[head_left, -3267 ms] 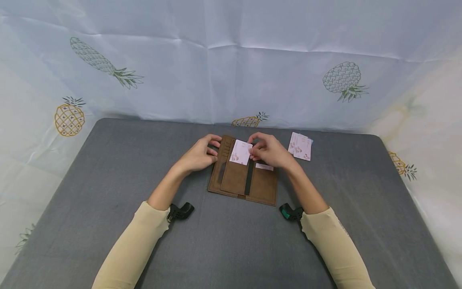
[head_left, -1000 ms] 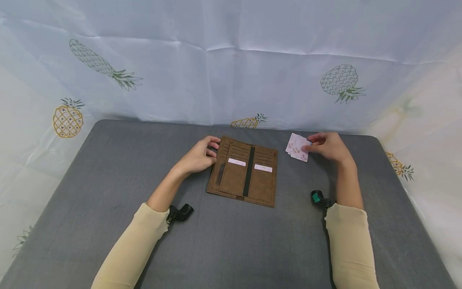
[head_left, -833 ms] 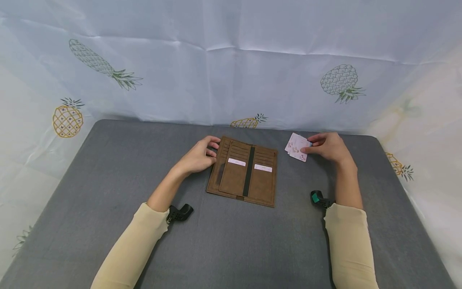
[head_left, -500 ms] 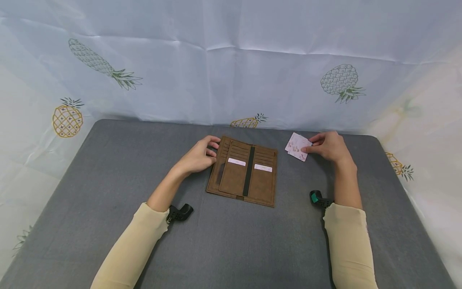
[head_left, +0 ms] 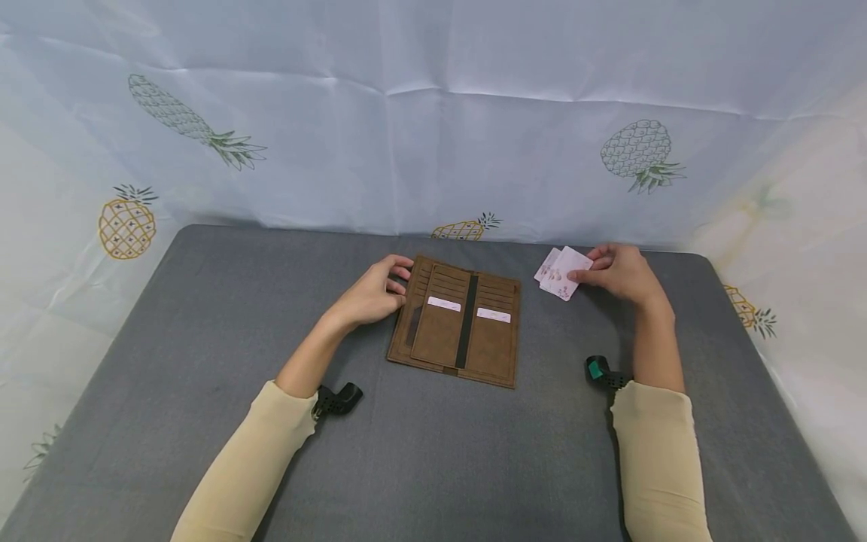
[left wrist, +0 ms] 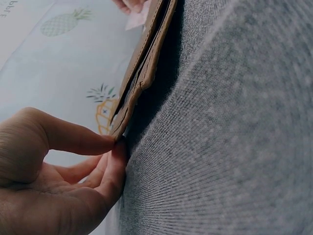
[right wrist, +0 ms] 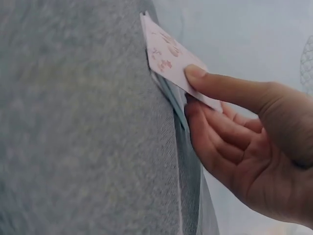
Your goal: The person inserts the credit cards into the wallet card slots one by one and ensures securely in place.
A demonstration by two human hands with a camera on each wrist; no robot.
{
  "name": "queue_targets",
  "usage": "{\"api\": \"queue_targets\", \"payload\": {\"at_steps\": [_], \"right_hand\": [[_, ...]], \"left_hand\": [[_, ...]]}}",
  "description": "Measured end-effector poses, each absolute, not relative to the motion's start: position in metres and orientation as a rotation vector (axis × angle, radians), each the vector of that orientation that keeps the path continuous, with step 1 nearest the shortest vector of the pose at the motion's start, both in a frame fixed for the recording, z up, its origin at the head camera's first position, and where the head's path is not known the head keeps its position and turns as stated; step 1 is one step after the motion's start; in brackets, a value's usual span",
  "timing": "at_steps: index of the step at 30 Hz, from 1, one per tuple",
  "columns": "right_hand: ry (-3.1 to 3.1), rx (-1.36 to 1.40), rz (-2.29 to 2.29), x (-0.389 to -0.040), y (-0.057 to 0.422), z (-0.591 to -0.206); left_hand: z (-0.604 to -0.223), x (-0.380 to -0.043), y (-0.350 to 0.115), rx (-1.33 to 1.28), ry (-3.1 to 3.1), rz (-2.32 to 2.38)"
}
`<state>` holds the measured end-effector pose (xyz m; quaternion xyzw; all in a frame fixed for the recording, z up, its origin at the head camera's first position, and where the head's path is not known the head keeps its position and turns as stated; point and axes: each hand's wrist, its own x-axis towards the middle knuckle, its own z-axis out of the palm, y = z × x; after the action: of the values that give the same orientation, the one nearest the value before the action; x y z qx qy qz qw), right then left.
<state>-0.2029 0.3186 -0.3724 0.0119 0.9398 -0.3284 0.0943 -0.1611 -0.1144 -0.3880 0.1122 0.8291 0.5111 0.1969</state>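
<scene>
A brown wallet (head_left: 433,339) lies open on the table, with a dark strap down its middle. One pink-edged card (head_left: 444,303) shows in its left panel's slots, another card (head_left: 494,315) in the right panel's. At the wallet's left edge, my left hand (head_left: 372,292) pinches the border between thumb and fingers, as the left wrist view confirms. My right hand (head_left: 626,275), to the right, pinches a pale pink card (right wrist: 171,58) between thumb and fingers. That card is tilted up off the stack; other cards (head_left: 546,265) lie beneath it, one with a bluish edge.
The grey table (head_left: 406,467) ends at a rounded back edge close behind the wallet and cards. Behind it hangs a pale curtain (head_left: 406,150) printed with pineapples. A black wrist device (head_left: 339,399) sits on each forearm, below the sleeve cuffs.
My right hand has left the wallet, where a card now sits deep in the left panel, and gone right to the stack. It has just lifted the top card's near side. Left hand unchanged.
</scene>
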Motion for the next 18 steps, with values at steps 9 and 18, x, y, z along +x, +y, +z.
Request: {"api": "queue_targets", "payload": {"at_steps": [9, 18], "right_hand": [[2.518, 0.000, -1.433, -0.203, 0.306, -0.367], [2.430, -0.084, -1.420, -0.205, 0.264, -0.368]], "left_hand": [[-0.389, -0.162, -0.113, 0.319, 2.302, 1.435], [-0.387, -0.161, -0.114, 0.319, 2.312, 1.421]]}}
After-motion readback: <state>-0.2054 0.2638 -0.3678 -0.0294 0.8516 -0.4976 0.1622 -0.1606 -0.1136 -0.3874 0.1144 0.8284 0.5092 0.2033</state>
